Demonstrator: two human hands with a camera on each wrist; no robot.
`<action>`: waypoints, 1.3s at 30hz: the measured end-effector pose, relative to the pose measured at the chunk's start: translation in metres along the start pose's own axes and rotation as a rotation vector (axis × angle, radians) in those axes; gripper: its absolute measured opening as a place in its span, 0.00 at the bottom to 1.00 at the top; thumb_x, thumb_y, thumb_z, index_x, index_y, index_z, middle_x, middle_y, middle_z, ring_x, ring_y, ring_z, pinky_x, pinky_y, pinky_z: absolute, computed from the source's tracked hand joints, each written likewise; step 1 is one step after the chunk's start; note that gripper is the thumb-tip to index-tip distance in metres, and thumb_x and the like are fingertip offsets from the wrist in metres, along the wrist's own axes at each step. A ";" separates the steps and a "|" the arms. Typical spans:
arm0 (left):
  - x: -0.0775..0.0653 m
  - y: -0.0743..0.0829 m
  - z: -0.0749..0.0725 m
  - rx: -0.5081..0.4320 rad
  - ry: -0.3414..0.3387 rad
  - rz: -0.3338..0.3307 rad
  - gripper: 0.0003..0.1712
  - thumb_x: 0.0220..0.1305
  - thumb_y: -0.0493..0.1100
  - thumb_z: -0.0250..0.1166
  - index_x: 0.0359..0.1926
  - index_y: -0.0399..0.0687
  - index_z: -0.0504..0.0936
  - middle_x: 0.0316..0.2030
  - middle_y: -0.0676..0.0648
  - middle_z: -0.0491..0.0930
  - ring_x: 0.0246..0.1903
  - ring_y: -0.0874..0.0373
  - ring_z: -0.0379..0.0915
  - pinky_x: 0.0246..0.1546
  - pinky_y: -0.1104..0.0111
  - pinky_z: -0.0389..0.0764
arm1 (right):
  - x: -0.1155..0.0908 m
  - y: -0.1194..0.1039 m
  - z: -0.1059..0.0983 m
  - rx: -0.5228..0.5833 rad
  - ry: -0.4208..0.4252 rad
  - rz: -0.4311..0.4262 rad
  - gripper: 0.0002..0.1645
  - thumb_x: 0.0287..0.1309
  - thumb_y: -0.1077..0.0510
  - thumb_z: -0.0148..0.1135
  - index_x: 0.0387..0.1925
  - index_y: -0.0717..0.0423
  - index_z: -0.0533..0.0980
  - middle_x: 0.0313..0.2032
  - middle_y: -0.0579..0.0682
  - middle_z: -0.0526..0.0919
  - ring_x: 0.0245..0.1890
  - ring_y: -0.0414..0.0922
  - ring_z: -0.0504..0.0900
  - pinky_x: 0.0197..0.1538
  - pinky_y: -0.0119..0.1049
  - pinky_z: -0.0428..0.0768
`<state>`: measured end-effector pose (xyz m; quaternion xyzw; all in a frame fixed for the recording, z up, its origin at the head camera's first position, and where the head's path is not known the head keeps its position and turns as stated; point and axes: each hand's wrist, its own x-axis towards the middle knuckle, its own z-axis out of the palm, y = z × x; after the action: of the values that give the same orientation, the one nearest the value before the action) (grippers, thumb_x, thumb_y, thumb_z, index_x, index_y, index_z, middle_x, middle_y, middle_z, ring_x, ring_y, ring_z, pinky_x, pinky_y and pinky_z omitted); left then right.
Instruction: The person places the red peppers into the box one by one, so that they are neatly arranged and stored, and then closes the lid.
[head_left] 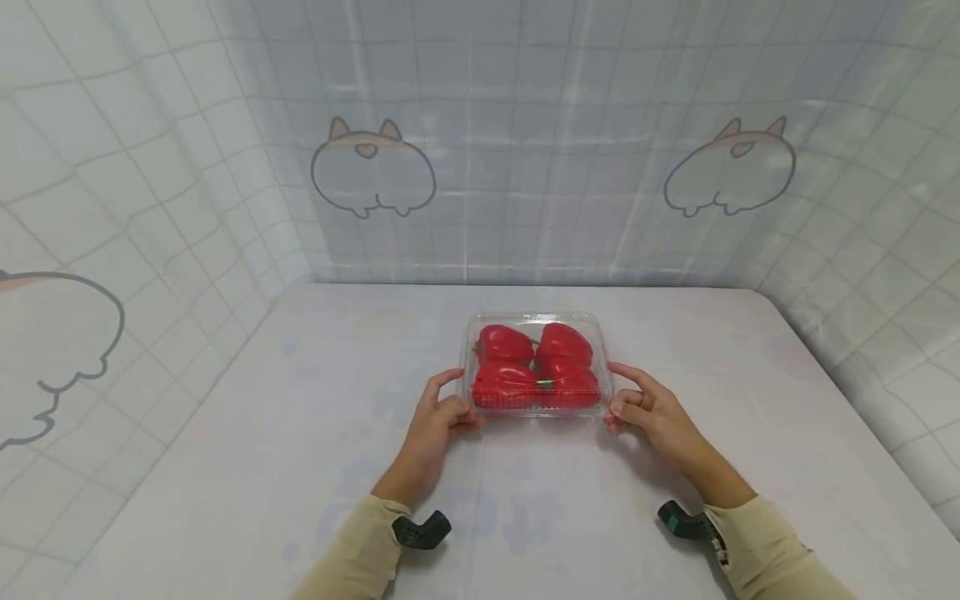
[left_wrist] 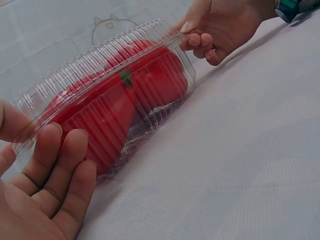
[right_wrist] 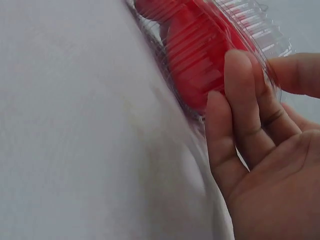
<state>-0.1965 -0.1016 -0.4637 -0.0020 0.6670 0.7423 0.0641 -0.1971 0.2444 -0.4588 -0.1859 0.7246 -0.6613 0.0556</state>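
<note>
A clear plastic clamshell box with a ridged lid holds several red bell peppers with green stems. It rests on the table and its lid is down. My left hand grips the box's near left corner; in the left wrist view, that hand has its thumb over the rim and its fingers curled beneath. On the opposite side my right hand pinches the near right corner. The right wrist view shows the right hand's fingertips under the rim, touching the ribbed wall.
A white table with faint bluish prints spreads around the box. Grid-patterned curtains with cartoon animal drawings enclose the back and both sides. A dark device sits on the left wrist, and a similar one is on the right.
</note>
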 end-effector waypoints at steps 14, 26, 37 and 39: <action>0.000 0.001 0.000 0.009 -0.014 -0.011 0.32 0.64 0.37 0.53 0.70 0.57 0.63 0.35 0.39 0.80 0.41 0.46 0.82 0.52 0.60 0.80 | 0.002 -0.011 0.016 -0.039 0.137 0.086 0.32 0.70 0.66 0.51 0.72 0.63 0.57 0.33 0.67 0.78 0.28 0.46 0.80 0.38 0.33 0.83; -0.001 0.005 0.002 -0.030 -0.001 -0.032 0.33 0.64 0.38 0.54 0.70 0.57 0.63 0.34 0.41 0.80 0.40 0.47 0.82 0.50 0.60 0.81 | 0.004 -0.010 0.019 -0.022 0.215 0.124 0.32 0.67 0.67 0.50 0.71 0.60 0.61 0.30 0.61 0.80 0.28 0.45 0.80 0.37 0.34 0.83; 0.000 0.001 0.000 -0.047 -0.008 -0.030 0.32 0.64 0.37 0.54 0.70 0.56 0.63 0.34 0.40 0.80 0.39 0.46 0.82 0.50 0.60 0.82 | 0.004 -0.003 0.017 -0.049 0.185 0.160 0.32 0.69 0.64 0.48 0.73 0.55 0.59 0.36 0.64 0.80 0.35 0.51 0.83 0.44 0.37 0.84; -0.001 0.001 0.000 -0.046 -0.009 -0.034 0.32 0.65 0.37 0.54 0.70 0.56 0.63 0.35 0.41 0.80 0.40 0.47 0.82 0.50 0.60 0.82 | 0.003 -0.003 0.018 -0.042 0.182 0.162 0.32 0.69 0.64 0.48 0.73 0.55 0.59 0.36 0.65 0.79 0.35 0.52 0.83 0.45 0.37 0.84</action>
<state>-0.1955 -0.1015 -0.4624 -0.0115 0.6496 0.7560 0.0796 -0.1938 0.2264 -0.4579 -0.0673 0.7529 -0.6535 0.0390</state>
